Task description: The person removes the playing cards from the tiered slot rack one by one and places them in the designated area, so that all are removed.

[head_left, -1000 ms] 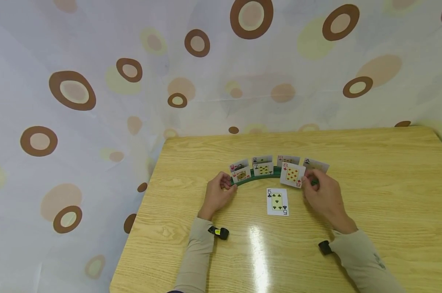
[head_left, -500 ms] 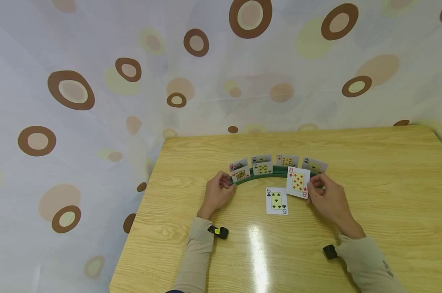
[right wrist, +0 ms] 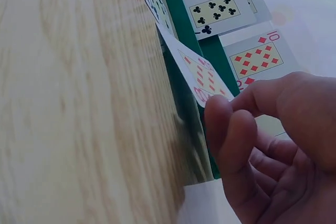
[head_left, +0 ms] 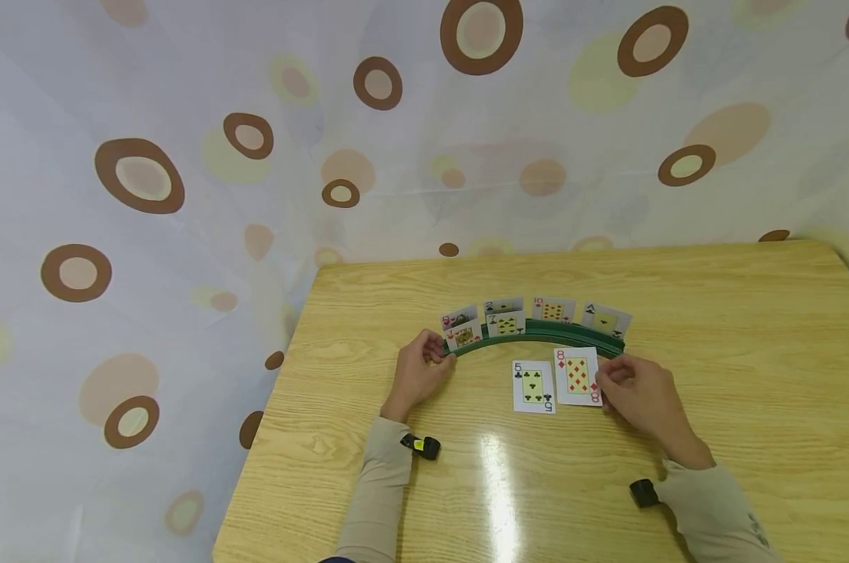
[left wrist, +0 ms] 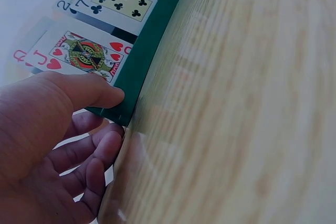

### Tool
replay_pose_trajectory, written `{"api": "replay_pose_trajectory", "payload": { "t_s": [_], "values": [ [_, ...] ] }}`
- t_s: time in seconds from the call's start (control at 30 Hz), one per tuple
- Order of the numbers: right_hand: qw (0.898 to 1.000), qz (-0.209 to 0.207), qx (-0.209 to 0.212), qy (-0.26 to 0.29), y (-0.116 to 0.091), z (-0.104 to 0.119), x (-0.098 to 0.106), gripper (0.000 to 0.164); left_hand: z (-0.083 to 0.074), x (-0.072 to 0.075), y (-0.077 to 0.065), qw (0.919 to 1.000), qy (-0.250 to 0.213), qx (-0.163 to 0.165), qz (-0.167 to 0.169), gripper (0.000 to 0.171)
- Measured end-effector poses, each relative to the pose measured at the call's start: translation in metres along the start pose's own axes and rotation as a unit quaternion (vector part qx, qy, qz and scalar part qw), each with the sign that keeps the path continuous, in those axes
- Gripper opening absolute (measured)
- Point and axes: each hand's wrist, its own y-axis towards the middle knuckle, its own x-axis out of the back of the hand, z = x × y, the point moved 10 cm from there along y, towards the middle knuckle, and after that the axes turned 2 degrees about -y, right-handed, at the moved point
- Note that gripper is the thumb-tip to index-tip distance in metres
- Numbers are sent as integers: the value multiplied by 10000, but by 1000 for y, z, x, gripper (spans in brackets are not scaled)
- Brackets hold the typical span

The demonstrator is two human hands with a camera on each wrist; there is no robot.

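Note:
My left hand (head_left: 420, 377) grips the left end of a green curved card holder (head_left: 533, 331), its thumb on the front face in the left wrist view. Between thumb and fingertips at its right edge, my right hand (head_left: 643, 397) pinches the eight of diamonds (head_left: 577, 377). That card is tilted in the right wrist view, close over the table. Just left of it, the five of clubs (head_left: 532, 387) lies face up. In the holder's front row stand the jack of hearts (left wrist: 84, 53) and the seven of clubs (left wrist: 121, 2).
Behind them in the back row are a red-marked card (head_left: 458, 318), a two (head_left: 502, 305), the ten of diamonds (head_left: 554, 310) and an ace (head_left: 605, 319). The wooden table (head_left: 734, 336) meets a patterned cloth backdrop (head_left: 410, 211) at its far and left sides.
My right hand has drawn the eight of diamonds from in front of the holder down toward me, to the right side of the five of clubs. The left hand stays put.

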Motion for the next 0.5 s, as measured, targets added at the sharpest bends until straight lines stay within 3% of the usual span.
{"api": "replay_pose_trajectory", "payload": {
  "t_s": [0.5],
  "values": [
    [9991,308,-26,-300,-4,-6,-4,18,-2,1,-1,10000,-63,17,7,23]
  ]
}}
